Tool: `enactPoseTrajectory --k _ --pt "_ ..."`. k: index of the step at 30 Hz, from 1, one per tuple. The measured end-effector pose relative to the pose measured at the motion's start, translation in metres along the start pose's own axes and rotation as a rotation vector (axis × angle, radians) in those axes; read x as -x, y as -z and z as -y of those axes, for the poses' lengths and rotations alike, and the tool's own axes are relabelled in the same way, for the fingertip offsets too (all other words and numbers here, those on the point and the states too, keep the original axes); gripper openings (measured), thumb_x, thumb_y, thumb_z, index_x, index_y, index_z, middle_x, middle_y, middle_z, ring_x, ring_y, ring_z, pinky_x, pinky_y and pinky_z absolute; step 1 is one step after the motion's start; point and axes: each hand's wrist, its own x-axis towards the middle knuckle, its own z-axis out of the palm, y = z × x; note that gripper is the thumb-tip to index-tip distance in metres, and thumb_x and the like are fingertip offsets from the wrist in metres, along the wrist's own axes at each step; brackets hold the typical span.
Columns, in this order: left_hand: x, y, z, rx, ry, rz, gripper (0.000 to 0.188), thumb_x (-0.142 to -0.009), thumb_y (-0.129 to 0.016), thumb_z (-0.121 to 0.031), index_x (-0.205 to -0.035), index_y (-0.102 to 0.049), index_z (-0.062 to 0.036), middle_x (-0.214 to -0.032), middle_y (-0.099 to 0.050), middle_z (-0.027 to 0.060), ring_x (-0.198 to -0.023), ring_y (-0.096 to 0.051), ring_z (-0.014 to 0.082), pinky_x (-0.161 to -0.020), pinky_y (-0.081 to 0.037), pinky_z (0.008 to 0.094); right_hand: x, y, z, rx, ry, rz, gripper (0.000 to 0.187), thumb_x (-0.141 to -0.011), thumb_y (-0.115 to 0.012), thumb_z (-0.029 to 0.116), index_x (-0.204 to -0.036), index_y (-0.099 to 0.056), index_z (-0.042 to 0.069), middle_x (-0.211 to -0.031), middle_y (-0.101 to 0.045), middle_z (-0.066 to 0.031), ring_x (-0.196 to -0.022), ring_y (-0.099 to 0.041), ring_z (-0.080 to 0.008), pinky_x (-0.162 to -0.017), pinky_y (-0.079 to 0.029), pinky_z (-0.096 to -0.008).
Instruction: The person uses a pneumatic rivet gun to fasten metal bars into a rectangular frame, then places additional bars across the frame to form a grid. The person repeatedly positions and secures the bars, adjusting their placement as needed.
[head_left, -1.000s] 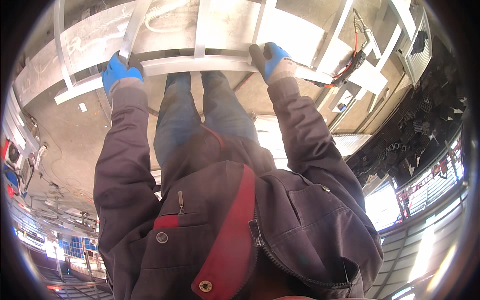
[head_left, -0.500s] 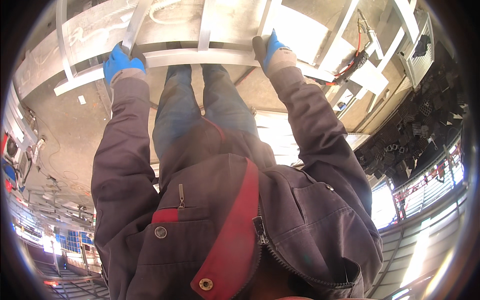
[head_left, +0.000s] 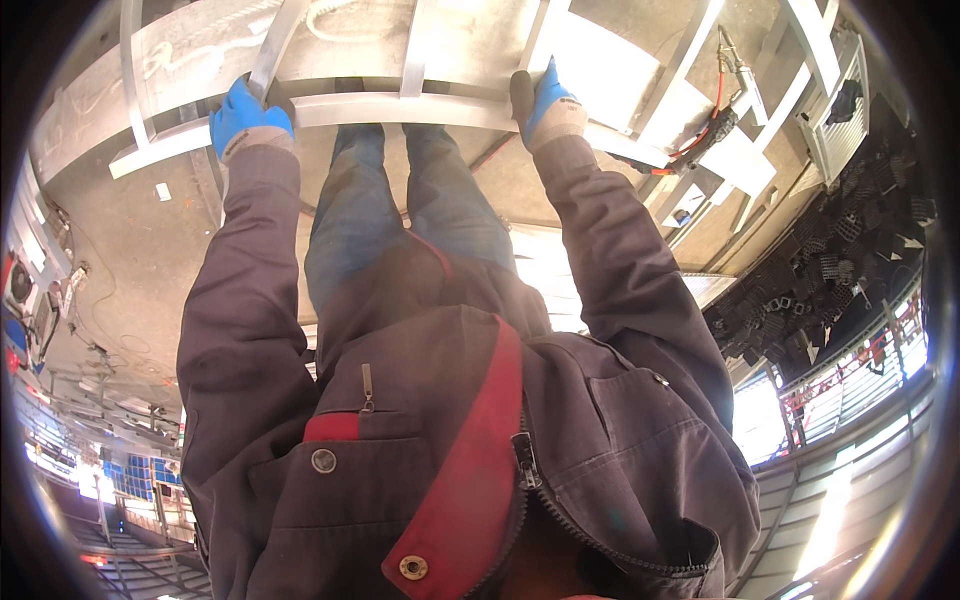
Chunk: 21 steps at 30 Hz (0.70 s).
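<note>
A pale metal frame (head_left: 410, 108) with a long front rail and several crossbars spans the top of the view. My left hand (head_left: 250, 115), in a blue glove with a dark palm, closes around it where a crossbar meets the rail. Farther right, my right hand (head_left: 548, 103) wears a matching glove and grips the same rail, its thumb pointing away from me. Parts of the fingers of both hands are hidden behind the metal.
Beneath the frame lies a wide pale surface (head_left: 200, 62). On the right, a tool with a red and black cable (head_left: 712, 125) rests across the bars. Many dark blocky pieces (head_left: 830, 240) are heaped beyond it. Cables (head_left: 95, 335) lie on the floor at left.
Both hands keep their hold on the metal frame. The whole view has shifted slightly, and the frame and hands sit a little higher in it.
</note>
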Motion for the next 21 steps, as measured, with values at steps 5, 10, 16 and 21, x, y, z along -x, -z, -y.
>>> enactPoseTrajectory --k 5,10,16,21 --pt "0.000 0.000 -0.001 0.008 0.006 -0.007 0.051 -0.085 -0.063 -0.012 -0.134 -0.060 -0.0008 -0.123 -0.069 0.0218 -0.117 -0.062 0.0415 -0.101 -0.048 0.0479 -0.001 0.003 0.000 -0.035 -0.026 -0.011 0.093 -0.094 -0.045 0.059 -0.160 -0.025 -0.004 -0.116 -0.072 -0.0257 -0.113 -0.067 -0.0394 -0.099 -0.050 -0.0439" --pt "-0.001 0.001 -0.001 -0.009 0.036 0.041 0.057 -0.083 -0.064 -0.014 -0.138 -0.058 -0.0034 -0.127 -0.069 0.0192 -0.121 -0.063 0.0373 -0.114 -0.039 0.0436 -0.005 -0.003 -0.001 -0.270 -0.067 -0.002 0.090 -0.094 -0.046 0.058 -0.157 -0.032 -0.006 -0.110 -0.074 -0.0229 -0.110 -0.068 -0.0387 -0.097 -0.050 -0.0433" --pt "-0.002 0.003 -0.002 -0.005 0.063 0.079 0.060 -0.082 -0.065 -0.016 -0.141 -0.058 -0.0058 -0.132 -0.068 0.0176 -0.123 -0.064 0.0343 -0.118 -0.036 0.0420 -0.001 -0.010 -0.003 -0.340 -0.026 -0.081 0.087 -0.095 -0.048 0.057 -0.154 -0.037 -0.006 -0.105 -0.075 -0.0217 -0.105 -0.070 -0.0383 -0.093 -0.052 -0.0443" --pt "-0.001 0.004 -0.003 -0.041 0.044 0.058 0.058 -0.083 -0.065 -0.016 -0.140 -0.058 -0.0064 -0.128 -0.070 0.0177 -0.122 -0.064 0.0333 -0.118 -0.036 0.0419 0.001 -0.004 0.004 -0.237 -0.053 -0.069 0.087 -0.096 -0.046 0.058 -0.157 -0.034 -0.003 -0.110 -0.073 -0.0232 -0.108 -0.069 -0.0388 -0.096 -0.051 -0.0452"
